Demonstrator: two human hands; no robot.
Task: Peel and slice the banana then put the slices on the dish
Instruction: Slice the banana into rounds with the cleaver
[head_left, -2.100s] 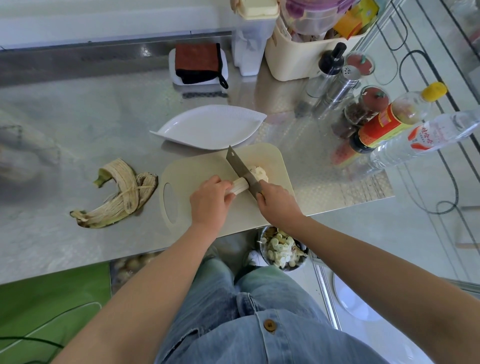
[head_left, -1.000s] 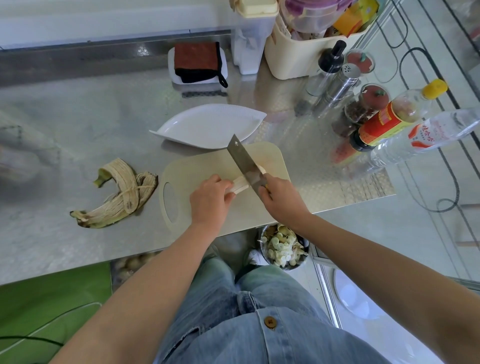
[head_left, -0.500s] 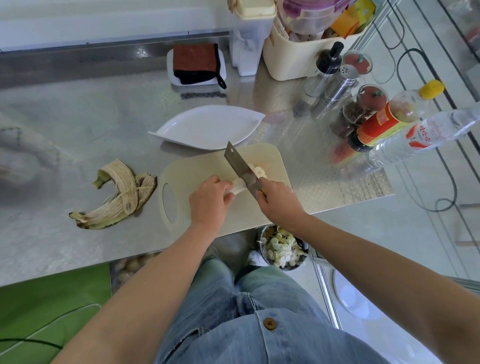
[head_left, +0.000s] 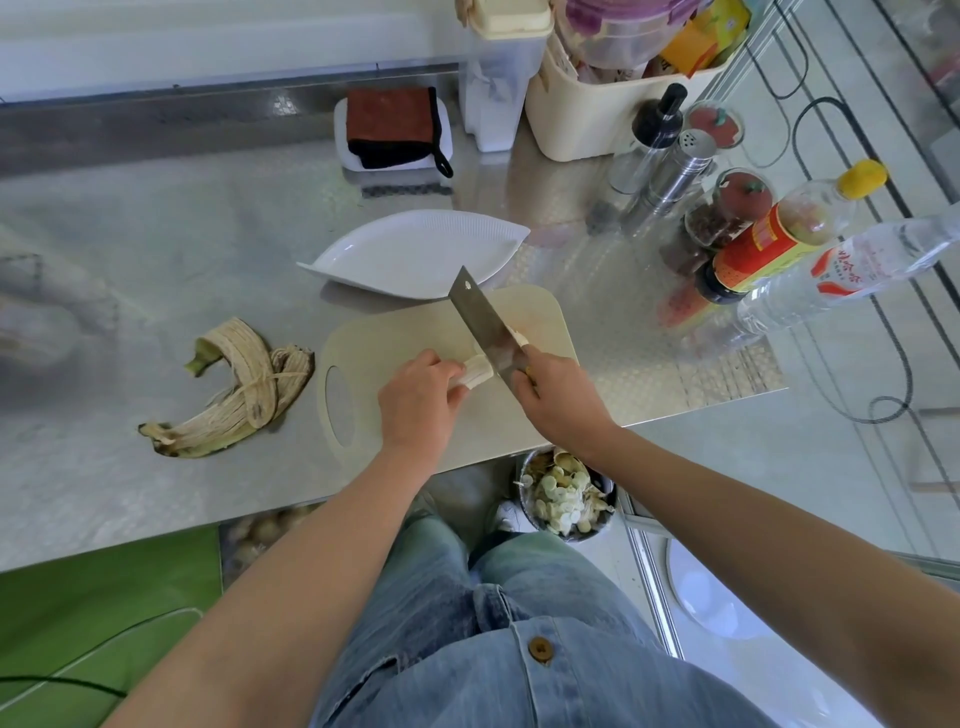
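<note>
Stainless-steel bench (head_left: 156, 249) fills the head view, with a cream plastic cutting board with an oval grip hole (head_left: 395, 332) lying at its near edge. On the board lies the peeled pale banana (head_left: 477, 371), only a short stub of it showing. The left hand (head_left: 418, 402) covers the rest, its fingers curled over the fruit and holding it down. The right hand (head_left: 558, 400) is closed round the handle of a rectangular steel cleaver (head_left: 480, 325); the handle itself is hidden inside the grip. The blade is tilted, its edge meeting the exposed end of the banana. Pale cut slices (head_left: 517, 336) show just past the far side of the blade, mostly hidden. A white leaf-shaped ribbed dish (head_left: 415, 254) sits just behind the board and holds nothing. The spent yellow-brown banana peel (head_left: 239, 389) lies on the bench left of the board, apart from it. Bottles and spice jars (head_left: 769, 249) stand at the right end of the bench.
</note>
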